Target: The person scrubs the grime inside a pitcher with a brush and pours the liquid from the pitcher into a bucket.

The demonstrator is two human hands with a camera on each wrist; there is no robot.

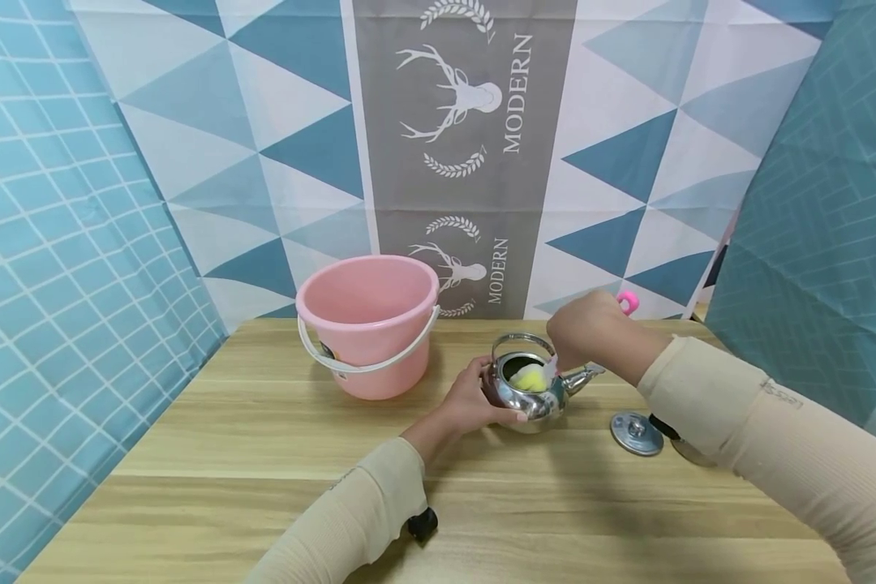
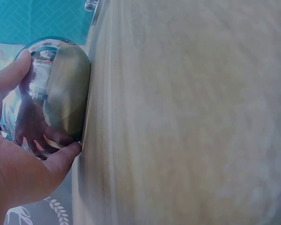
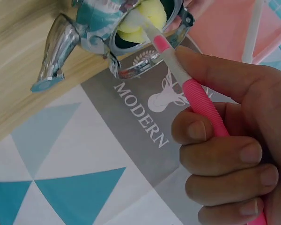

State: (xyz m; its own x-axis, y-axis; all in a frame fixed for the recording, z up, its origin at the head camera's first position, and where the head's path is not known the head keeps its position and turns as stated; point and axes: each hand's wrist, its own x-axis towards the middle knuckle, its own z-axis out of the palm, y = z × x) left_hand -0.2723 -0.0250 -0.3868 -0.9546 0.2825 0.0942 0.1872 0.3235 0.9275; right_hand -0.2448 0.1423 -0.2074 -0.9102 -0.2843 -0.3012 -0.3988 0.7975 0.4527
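A shiny metal kettle stands on the wooden table with its lid off, its spout pointing right and its loop handle raised. My left hand holds its round body from the left, thumb and fingers spread around the side. My right hand, above the spout, grips the pink and white handle of a sponge brush. In the right wrist view the fingers wrap round that handle, with the thumb along it. The brush's yellow sponge head sits in the kettle's mouth; its lower part is hidden inside.
A pink bucket with a white handle stands at the back left. The kettle lid lies on the table to the right. Beside it, a round metal object is partly hidden by my right sleeve. Patterned curtains border the table's back and sides.
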